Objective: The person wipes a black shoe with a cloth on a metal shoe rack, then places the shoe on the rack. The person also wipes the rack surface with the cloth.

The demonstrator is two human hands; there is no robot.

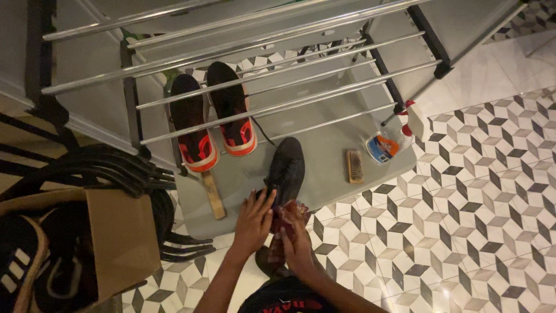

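Note:
A black shoe (287, 165) lies on a grey mat (324, 174) under a metal drying rack. My left hand (255, 220) rests on the shoe's near end, fingers spread against it. My right hand (294, 232) is beside it, closed on a dark red cloth (282, 219) pressed at the shoe's heel. A second dark shoe (269, 261) sits on the floor just below my hands, partly hidden by them.
A pair of black and orange sneakers (211, 124) stands on the mat under the rack bars (260, 75). A wooden stick (214, 196), a brush (354, 166) and a spray bottle (394, 139) lie nearby. A cardboard box (119, 237) and black chairs (110, 168) stand at left.

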